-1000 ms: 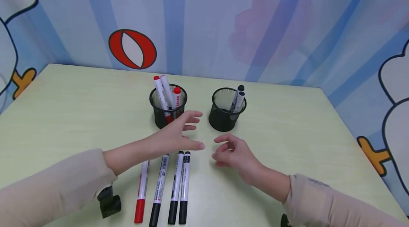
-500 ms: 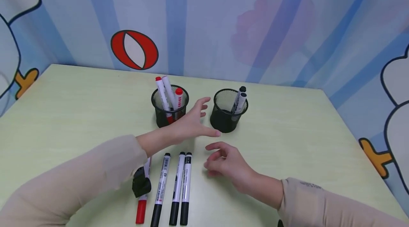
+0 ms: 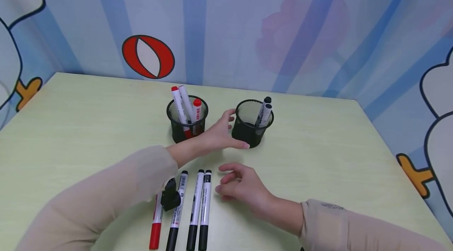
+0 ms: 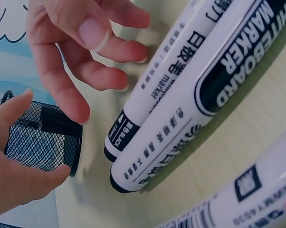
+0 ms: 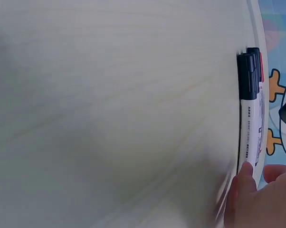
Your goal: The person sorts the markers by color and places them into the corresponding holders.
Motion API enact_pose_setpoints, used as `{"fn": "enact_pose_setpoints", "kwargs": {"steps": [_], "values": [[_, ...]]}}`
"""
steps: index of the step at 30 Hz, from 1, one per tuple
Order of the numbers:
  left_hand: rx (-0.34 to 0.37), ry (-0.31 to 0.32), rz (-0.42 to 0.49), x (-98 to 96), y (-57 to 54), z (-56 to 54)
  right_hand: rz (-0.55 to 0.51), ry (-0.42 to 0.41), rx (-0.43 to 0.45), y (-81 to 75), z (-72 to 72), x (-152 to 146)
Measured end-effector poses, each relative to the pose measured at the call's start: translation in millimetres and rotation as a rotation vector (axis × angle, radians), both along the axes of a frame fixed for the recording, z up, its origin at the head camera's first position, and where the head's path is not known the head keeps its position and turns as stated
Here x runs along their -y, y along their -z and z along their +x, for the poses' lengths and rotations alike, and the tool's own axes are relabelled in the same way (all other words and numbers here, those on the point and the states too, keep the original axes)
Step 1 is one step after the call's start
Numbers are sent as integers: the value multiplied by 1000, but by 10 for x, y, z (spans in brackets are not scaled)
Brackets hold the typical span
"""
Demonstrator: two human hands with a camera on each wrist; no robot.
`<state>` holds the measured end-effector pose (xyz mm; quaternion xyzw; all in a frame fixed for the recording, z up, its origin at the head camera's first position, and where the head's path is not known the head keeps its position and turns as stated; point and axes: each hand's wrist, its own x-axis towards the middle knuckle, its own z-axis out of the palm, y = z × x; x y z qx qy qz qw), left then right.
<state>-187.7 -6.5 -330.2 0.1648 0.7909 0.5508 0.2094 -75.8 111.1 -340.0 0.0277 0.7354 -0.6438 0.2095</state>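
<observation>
My left hand point(image 3: 219, 133) reaches to the right-hand black mesh pen cup point(image 3: 244, 131), thumb at its front base and fingers spread along its left side. Two black-capped markers point(image 3: 264, 113) lean in that cup. In the left wrist view, my left hand's thumb and finger frame the cup point(image 4: 43, 137). My right hand point(image 3: 244, 188) hovers with loosely bent fingers just right of two black whiteboard markers point(image 3: 205, 207) lying side by side. Left of them lie another black marker point(image 3: 179, 204) and a red marker point(image 3: 155, 227), partly hidden by my left wrist camera.
A second mesh pen cup point(image 3: 177, 129) stands to the left, holding red-capped markers point(image 3: 178, 103), close behind my left forearm. The pale table point(image 3: 318, 145) ends at a blue printed backdrop point(image 3: 226, 27).
My left hand has moved right, from in front of the left cup to the right cup. My right hand has shifted left and nearer, toward the black markers. The cups stay in place.
</observation>
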Motion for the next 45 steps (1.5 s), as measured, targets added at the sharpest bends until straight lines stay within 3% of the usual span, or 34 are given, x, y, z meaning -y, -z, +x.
{"fn": "enact_pose_setpoints", "kwargs": {"steps": [5,17,27,39,45], "values": [[33,7,10,-37,16,-36,45,-1,-25,20,2,81],[18,-4,0,-68,63,-87,203,-12,-106,21,-42,218],[18,4,10,-101,54,-167,236,-36,-114,29,-99,236],[-2,-21,21,-155,53,-197,344,-86,-195,-4,-148,287],[0,-38,23,-151,36,-208,374,-98,-178,2,-172,304]]}}
